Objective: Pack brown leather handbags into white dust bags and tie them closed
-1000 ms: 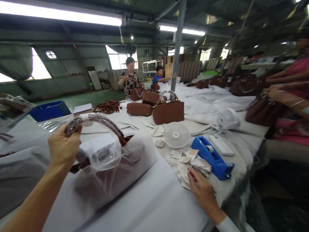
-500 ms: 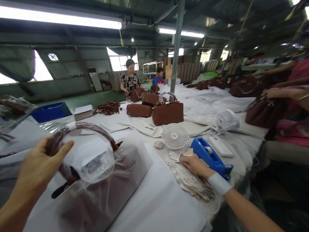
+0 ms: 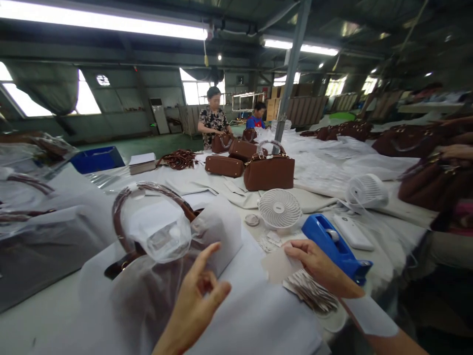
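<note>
- Reaching in before the wrapped handbag (image 3: pixel 136 301), the left hand (image 3: pixel 195 298) has its thumb and forefinger spread apart, other fingers curled, with nothing between them; whether it touches the wrapping, I cannot tell.
- The handbag rests on the table just beyond that hand, its handles (image 3: pixel 118 222) standing up in clear film.
- Pinched between thumb and fingers, a pale card (image 3: pixel 278 266) is in the right hand (image 3: pixel 312 259), above white paper (image 3: pixel 258 315) and beside a fanned pile of tags (image 3: pixel 312 292).
- A blue tape dispenser (image 3: pixel 328 241) lies just past the right wrist.
- Farther on stand a white fan (image 3: pixel 280 209) and a brown bag (image 3: pixel 269 173).
- A person in a patterned shirt (image 3: pixel 216 121) stands beyond.
</note>
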`<control>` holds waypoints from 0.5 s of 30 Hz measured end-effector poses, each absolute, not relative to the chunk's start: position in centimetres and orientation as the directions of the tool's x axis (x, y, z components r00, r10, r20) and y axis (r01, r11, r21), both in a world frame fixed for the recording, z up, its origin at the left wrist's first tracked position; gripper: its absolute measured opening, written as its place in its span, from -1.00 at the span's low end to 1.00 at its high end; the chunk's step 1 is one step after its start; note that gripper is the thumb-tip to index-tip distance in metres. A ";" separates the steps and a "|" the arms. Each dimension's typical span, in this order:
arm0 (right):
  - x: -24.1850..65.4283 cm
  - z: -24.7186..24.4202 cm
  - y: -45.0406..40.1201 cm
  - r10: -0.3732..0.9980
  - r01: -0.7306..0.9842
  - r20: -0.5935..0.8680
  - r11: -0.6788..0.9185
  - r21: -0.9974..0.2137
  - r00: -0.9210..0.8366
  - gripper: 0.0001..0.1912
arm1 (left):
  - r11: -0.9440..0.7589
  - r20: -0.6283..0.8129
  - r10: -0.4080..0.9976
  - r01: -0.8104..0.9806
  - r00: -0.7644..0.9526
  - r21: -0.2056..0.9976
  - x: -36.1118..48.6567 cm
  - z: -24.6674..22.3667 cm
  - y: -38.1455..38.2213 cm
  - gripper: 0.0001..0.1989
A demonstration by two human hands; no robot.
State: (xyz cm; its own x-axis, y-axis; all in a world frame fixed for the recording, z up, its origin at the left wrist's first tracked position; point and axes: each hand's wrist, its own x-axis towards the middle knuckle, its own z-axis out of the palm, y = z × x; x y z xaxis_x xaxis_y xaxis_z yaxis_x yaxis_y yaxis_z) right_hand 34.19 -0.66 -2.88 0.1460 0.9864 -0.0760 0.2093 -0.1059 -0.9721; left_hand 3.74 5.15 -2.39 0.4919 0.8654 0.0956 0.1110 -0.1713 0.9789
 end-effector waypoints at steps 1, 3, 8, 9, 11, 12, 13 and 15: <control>33.1 -2.7 -0.9 0.985 0.070 -0.110 -0.121 -0.990 0.136 -0.61 | -0.083 0.045 0.828 0.043 0.559 0.996 5.1 -3.1 5.0 -0.17; 31.1 -2.5 -1.1 0.980 -0.090 -0.142 -0.130 -0.987 0.140 -0.63 | 0.067 -0.011 0.726 -0.055 0.687 0.996 7.1 -4.3 4.5 0.02; 28.4 -3.2 -1.0 0.976 -0.105 -0.111 -0.093 -0.990 0.185 -0.65 | 0.264 -0.141 0.538 -0.008 0.831 0.964 8.4 -6.1 3.4 -0.32; 28.5 -3.5 -1.0 0.971 -0.092 -0.106 -0.088 -0.992 0.215 -0.65 | 0.249 -0.153 0.579 0.005 0.801 0.969 8.0 -6.3 3.4 -0.46; 29.4 -4.6 -1.1 0.950 -0.026 -0.099 -0.096 -0.995 0.297 -0.63 | 0.198 -0.143 0.690 0.005 0.709 0.980 6.5 -6.8 3.8 -0.52; 30.1 -5.3 -1.2 0.940 0.017 -0.099 -0.110 -0.994 0.326 -0.61 | 0.171 -0.127 0.738 -0.002 0.663 0.985 5.6 -7.0 4.0 -0.52; 30.7 -6.1 -1.2 0.932 0.082 -0.090 -0.126 -0.989 0.350 -0.59 | 0.148 -0.114 0.775 -0.003 0.621 0.989 4.7 -7.1 4.2 -0.52; 31.5 -7.6 -1.1 0.923 0.214 -0.042 -0.132 -0.968 0.382 -0.61 | 0.110 -0.110 0.825 0.034 0.554 0.993 3.2 -7.4 4.3 -0.53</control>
State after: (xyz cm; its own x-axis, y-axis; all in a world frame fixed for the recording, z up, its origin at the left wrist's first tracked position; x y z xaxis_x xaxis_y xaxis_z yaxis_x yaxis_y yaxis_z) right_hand 31.50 -1.12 -7.59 0.3823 0.9231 -0.0416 0.2139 -0.1322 -0.9679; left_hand 3.21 4.31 -7.38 0.5539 0.8252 -0.1102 0.0342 0.1097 0.9934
